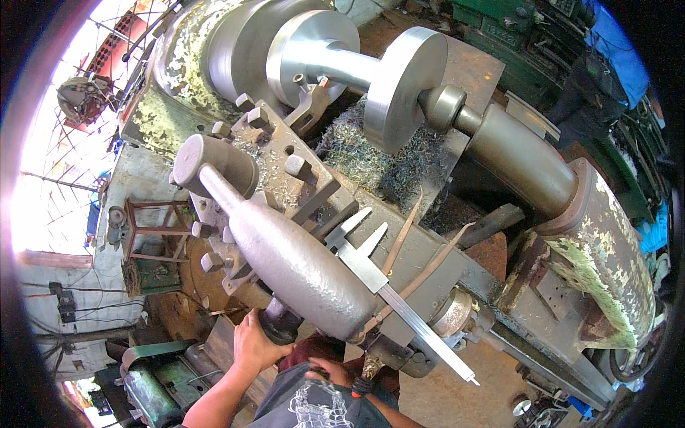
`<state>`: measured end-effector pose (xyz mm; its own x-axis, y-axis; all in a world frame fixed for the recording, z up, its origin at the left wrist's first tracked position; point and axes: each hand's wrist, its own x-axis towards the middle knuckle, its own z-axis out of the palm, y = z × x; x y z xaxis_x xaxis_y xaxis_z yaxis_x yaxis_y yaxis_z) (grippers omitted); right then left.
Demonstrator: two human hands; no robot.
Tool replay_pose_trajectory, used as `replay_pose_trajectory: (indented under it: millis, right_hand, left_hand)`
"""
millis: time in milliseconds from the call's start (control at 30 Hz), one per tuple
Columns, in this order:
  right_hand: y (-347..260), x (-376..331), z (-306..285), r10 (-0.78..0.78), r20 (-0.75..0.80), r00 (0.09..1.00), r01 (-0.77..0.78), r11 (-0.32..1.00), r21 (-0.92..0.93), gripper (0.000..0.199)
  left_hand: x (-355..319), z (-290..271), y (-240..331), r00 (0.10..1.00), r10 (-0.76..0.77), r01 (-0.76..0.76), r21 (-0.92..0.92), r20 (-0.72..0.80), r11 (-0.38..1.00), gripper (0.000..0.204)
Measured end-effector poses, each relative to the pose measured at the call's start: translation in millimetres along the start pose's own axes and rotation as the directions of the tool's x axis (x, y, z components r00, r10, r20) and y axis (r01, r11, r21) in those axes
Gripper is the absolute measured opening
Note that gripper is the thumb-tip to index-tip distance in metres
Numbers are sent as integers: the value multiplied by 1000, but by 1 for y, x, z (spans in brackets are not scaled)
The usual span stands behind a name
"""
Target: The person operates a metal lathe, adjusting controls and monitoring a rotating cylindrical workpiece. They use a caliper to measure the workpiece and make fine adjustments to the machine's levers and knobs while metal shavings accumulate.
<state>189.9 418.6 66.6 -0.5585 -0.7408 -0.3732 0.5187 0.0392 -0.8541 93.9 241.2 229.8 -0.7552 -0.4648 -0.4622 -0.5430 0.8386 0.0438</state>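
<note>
At the lower left of the lathe carriage, my left hand [251, 345] is closed around a dark round handle [280, 321]. My right hand [331, 371] is close to my body with its fingers curled; what they hold, if anything, is hidden. Beside it is a black handle [362, 386] with an orange end. A spool-shaped metal workpiece [349, 65] with two shiny flanges sits between the headstock and the tailstock centre [441, 107]. The tool post [285, 153] with several square-headed bolts stands in front of it.
A large grey bulbous casting [300, 274] lies across the carriage. Next to it rest a vernier caliper [367, 267] and a pair of rusty calipers [428, 269]. Metal chips [389, 160] heap under the workpiece. A person in blue [621, 57] stands at the far right.
</note>
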Motion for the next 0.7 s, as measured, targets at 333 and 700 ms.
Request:
replay_pose_trajectory:
  millis: [333,700]
  right_hand:
    - [-59,48,16,-80,87,993,17,828,561,59]
    - [-78,66,15,36,-73,997,-6,926,378,48]
  left_hand:
    - [1,22,-17,1000,-2,1,-13,-24,1000,105]
    - [-2,35,-22,981,95,-79,100,-168,992,104]
